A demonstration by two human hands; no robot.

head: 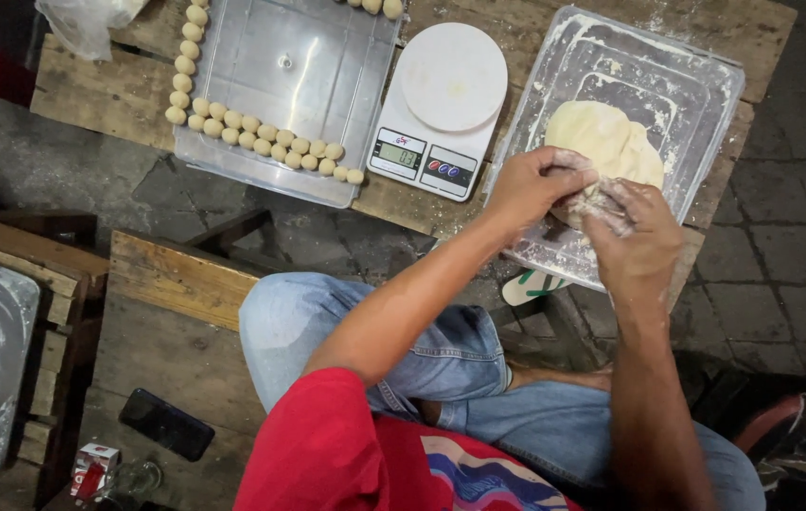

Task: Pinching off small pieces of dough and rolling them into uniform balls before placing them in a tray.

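Left hand [537, 185]: fingers closed, pinching the edge of the dough [606, 142].
Right hand [637, 232]: closed on the same edge.
Dough place: floured tray [696, 76].

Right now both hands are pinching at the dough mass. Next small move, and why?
Probably pull the pinched bit free and set it on the scale. Both the left hand and the right hand grip the near edge of the dough in the floured tray, the scale's plate is bare, and small dough balls already line the other tray.
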